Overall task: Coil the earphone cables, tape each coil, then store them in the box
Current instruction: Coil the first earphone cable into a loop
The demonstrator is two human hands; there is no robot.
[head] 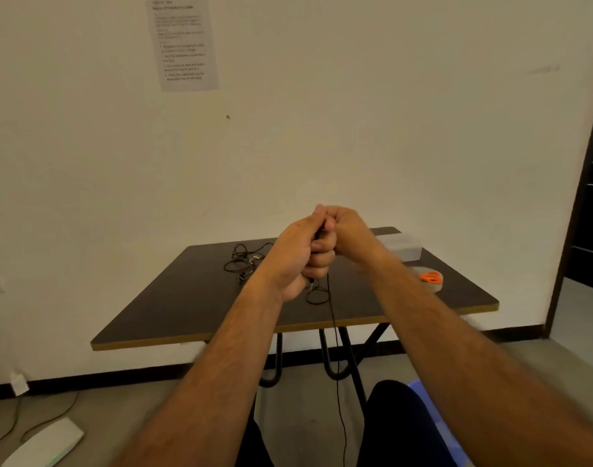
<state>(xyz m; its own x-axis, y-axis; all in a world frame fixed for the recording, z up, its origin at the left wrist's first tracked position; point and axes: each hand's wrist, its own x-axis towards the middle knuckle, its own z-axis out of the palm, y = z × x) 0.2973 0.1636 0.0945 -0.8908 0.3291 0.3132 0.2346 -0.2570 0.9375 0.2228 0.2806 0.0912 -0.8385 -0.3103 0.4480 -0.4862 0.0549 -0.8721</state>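
Left hand (296, 256) and right hand (347, 235), raised together above the dark table (187, 308), both curled around one black earphone cable (335, 332) trailing down; second tangled cable (244, 261) far left, clear box (402, 249), tape roll and orange scissors (431, 277) far right.
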